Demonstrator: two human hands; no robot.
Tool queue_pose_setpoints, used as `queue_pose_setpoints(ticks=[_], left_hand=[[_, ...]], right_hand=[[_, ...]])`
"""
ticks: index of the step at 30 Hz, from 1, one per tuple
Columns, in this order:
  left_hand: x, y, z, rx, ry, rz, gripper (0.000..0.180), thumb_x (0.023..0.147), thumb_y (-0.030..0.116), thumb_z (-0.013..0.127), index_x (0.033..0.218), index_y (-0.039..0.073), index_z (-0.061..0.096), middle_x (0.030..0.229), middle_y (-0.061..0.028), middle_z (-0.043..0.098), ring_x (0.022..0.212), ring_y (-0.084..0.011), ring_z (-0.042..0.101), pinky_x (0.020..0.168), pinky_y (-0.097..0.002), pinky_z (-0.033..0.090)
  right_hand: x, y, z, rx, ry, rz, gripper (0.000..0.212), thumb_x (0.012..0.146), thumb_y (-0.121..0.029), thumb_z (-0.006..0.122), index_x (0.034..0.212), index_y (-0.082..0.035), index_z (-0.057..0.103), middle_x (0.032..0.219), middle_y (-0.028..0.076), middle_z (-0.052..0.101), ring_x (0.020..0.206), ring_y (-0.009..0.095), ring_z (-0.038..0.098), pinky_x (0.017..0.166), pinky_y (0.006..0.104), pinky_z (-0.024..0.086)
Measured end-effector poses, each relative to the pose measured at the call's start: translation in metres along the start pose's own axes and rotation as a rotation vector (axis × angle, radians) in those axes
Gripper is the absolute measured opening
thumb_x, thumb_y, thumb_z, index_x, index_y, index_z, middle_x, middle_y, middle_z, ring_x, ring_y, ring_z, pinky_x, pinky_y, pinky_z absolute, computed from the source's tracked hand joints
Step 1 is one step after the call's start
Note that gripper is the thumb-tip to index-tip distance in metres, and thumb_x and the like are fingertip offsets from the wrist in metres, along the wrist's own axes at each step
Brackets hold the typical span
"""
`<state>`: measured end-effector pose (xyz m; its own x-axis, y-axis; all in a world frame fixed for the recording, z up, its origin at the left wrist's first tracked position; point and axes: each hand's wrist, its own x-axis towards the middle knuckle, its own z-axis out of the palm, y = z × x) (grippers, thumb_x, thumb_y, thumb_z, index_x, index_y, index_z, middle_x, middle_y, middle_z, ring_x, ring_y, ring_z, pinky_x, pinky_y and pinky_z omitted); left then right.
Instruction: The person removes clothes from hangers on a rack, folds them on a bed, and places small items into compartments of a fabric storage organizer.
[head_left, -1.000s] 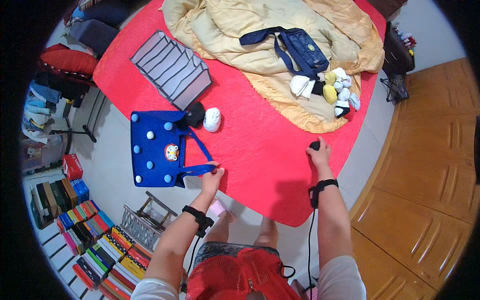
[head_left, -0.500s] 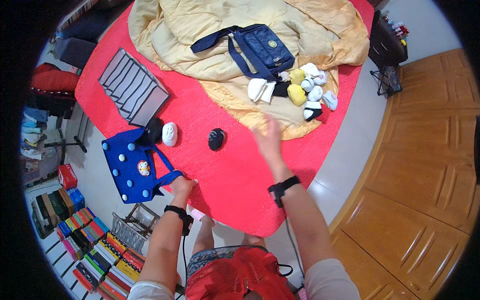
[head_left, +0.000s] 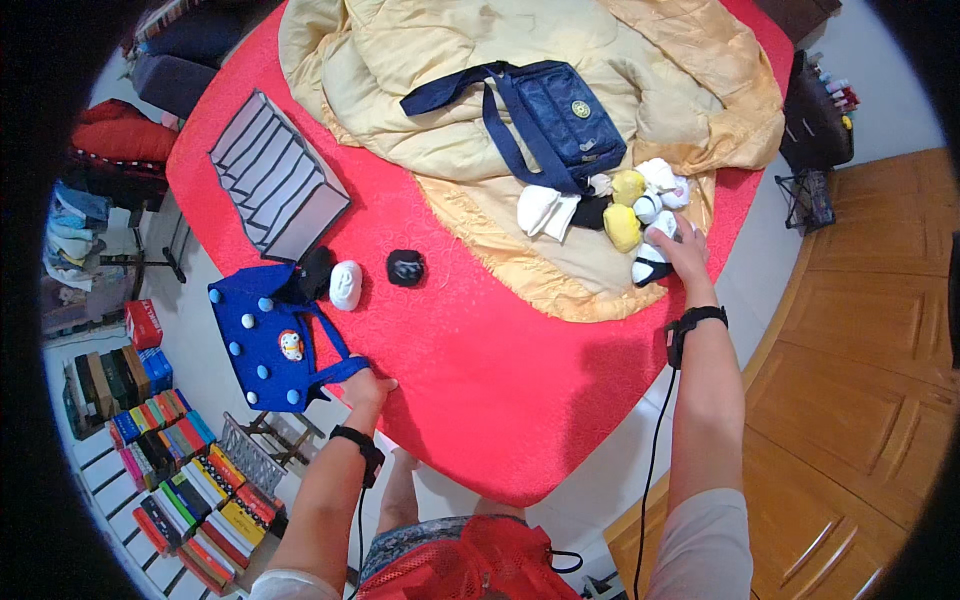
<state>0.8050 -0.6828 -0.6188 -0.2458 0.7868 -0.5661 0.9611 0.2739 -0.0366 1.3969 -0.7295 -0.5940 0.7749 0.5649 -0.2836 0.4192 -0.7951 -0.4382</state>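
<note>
My left hand (head_left: pixel 366 388) is closed around the strap of a blue felt bag (head_left: pixel 262 340) with pale round pompoms and a small figure on its front. The bag hangs at the bed's left edge. My right hand (head_left: pixel 688 258) reaches over a cluster of rolled socks, fingers apart and touching a white sock (head_left: pixel 660 232). Beside it lie a black-and-white sock (head_left: pixel 650 266), a yellow sock (head_left: pixel 622 228) and several others. Near the bag rest a white rolled sock (head_left: pixel 345 285), a black patterned one (head_left: pixel 405 268) and a dark bundle (head_left: pixel 315 272).
A white compartment organizer with dark trim (head_left: pixel 300 200) stands on the red bed cover (head_left: pixel 480 400). A navy shoulder bag (head_left: pixel 570 115) lies on the yellow quilt (head_left: pixel 400 130). Books (head_left: pixel 190 490) fill the lower left, and wooden cabinets (head_left: pixel 860 330) line the right.
My right hand has moved right, from above the quilt's edge onto the sock cluster. The black patterned sock has shifted left, closer to the white one. My left hand keeps the strap.
</note>
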Motion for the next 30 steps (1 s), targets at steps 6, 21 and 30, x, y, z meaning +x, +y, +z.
queue_pose_setpoints(ticks=[6, 21, 30], left_hand=[[-0.007, 0.01, -0.004, 0.031, 0.018, -0.035, 0.076, 0.063, 0.027, 0.089, 0.122, 0.011, 0.043, 0.121, -0.02, 0.057, 0.113, -0.0415, 0.057, 0.092, -0.0508, 0.049], [-0.007, 0.005, -0.007, -0.068, 0.027, -0.134, 0.081, 0.062, 0.026, 0.091, 0.124, 0.016, 0.04, 0.129, -0.0186, 0.054, 0.119, -0.0408, 0.055, 0.094, -0.052, 0.047], [-0.009, 0.014, -0.019, -0.004, -0.081, -0.09, 0.087, 0.063, 0.03, 0.09, 0.13, 0.011, 0.038, 0.129, -0.0218, 0.054, 0.117, -0.0427, 0.055, 0.097, -0.0522, 0.046]], right_hand=[[-0.011, -0.012, -0.002, -0.11, -0.052, 0.151, 0.083, 0.064, -0.057, 0.079, 0.137, -0.027, 0.052, 0.135, 0.023, 0.042, 0.128, 0.038, 0.042, 0.109, 0.0437, 0.033], [-0.118, -0.025, 0.042, 0.364, -0.243, 0.078, 0.065, 0.07, -0.039, 0.08, 0.127, -0.018, 0.057, 0.13, 0.016, 0.034, 0.12, 0.034, 0.042, 0.106, 0.039, 0.036], [-0.157, -0.056, 0.083, 0.472, -0.148, 0.197, 0.081, 0.067, -0.038, 0.081, 0.138, -0.011, 0.051, 0.155, 0.022, 0.007, 0.141, 0.035, 0.024, 0.115, 0.0379, 0.026]])
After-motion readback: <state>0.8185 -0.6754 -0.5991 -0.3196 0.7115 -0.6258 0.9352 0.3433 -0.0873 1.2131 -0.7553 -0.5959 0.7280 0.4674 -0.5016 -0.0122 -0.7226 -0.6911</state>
